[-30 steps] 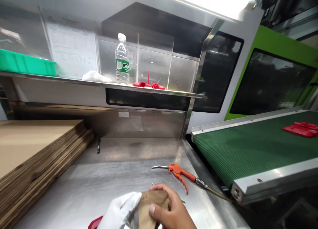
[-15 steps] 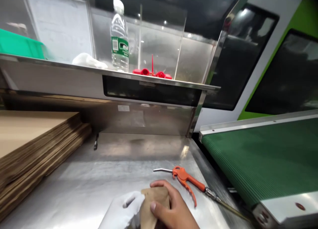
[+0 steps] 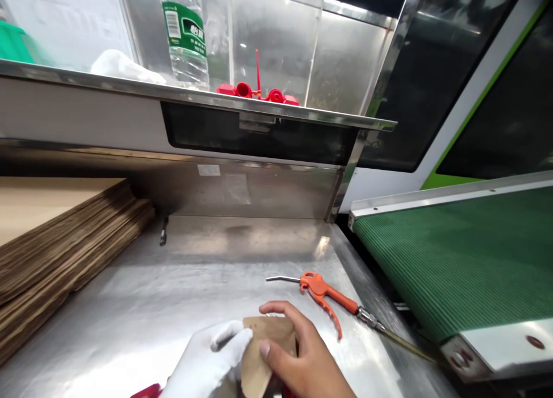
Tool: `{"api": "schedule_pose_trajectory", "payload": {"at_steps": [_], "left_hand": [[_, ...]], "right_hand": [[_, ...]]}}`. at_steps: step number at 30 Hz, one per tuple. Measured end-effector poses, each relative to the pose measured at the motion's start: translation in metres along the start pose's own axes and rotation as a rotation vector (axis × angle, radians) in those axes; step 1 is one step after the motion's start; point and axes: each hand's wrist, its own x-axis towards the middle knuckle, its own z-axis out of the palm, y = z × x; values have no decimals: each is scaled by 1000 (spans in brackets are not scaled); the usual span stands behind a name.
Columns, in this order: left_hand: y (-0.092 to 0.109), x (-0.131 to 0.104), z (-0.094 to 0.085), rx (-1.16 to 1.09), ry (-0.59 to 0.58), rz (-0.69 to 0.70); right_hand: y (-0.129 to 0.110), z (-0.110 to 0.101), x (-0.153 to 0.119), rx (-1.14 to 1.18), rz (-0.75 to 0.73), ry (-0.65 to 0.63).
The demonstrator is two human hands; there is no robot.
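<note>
Brown paper piece (image 3: 263, 352) (creased), both hands gripping

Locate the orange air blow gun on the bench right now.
In the head view the orange air blow gun lies on the steel bench, right of centre, just beyond the bare right hand and beside the green conveyor belt.

Bright overhead glare, warped edges.

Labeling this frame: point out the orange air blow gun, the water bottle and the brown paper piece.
orange air blow gun (image 3: 322, 290), head view, on its orange body.
water bottle (image 3: 185, 32), head view, on the green label.
brown paper piece (image 3: 270, 334), head view, on its flat face between the hands.
</note>
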Motion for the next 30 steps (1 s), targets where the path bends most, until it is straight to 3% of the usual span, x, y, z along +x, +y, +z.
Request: {"api": "schedule_pose_trajectory", "payload": {"at_steps": [9, 22, 30], "left_hand": [[-17, 6, -8, -22, -46, 27], [-4, -2, -1, -255, 13, -55], [-19, 4, -2, -177, -13, -26]], "right_hand": [[2, -1, 1, 5, 1, 7], [2, 1, -1, -1, 30, 17], [0, 2, -1, -51, 40, 12]]}}
